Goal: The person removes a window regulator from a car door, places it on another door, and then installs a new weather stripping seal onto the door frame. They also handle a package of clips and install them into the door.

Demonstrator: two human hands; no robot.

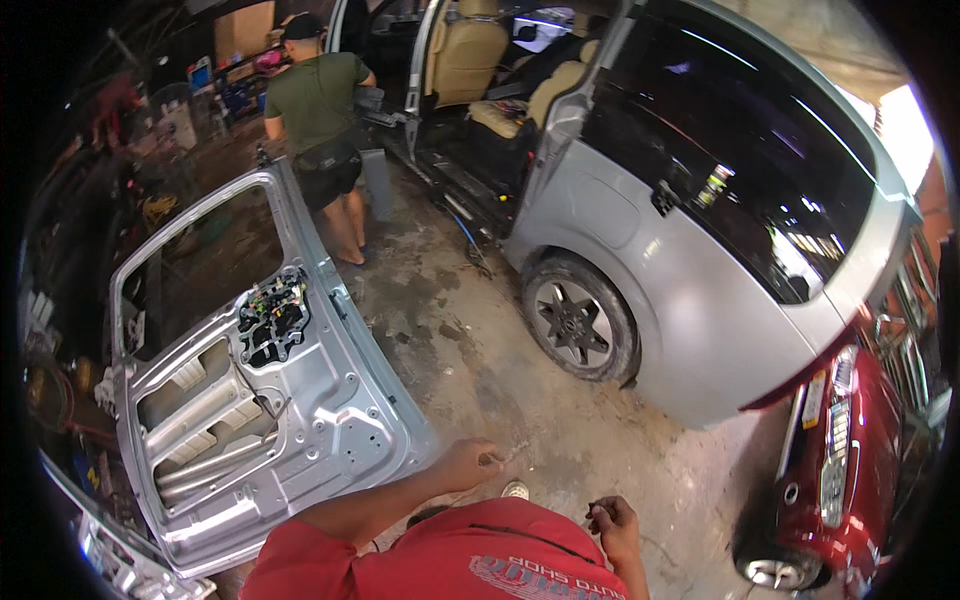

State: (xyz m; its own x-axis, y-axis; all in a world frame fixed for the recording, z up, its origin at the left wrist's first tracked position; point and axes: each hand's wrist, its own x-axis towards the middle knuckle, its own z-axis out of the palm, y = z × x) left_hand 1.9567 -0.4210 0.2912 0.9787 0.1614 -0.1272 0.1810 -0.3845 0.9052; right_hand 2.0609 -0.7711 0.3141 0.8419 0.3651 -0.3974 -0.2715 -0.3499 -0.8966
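Note:
My left hand [472, 465] reaches forward over the concrete floor, close to the lower corner of a detached silver car door [345, 425]. Its fingers are curled together; a faint, thin thing seems to show just past the fingertips, too indistinct to name. To the right, my right hand [615, 522] is held low beside my body with bent fingers. Something small and dark sits at those fingertips, and I cannot make out what it is. The door's inner panel is bare metal, with a black mechanism and wiring [272, 318] exposed on it.
A silver van [690, 290] stands ahead on the right, its side opening showing beige seats [470, 55]. Its rear wheel [580, 318] rests on the stained floor [480, 390]. A red car [860, 460] is at far right. Another person [322, 110] stands beyond the door, back turned.

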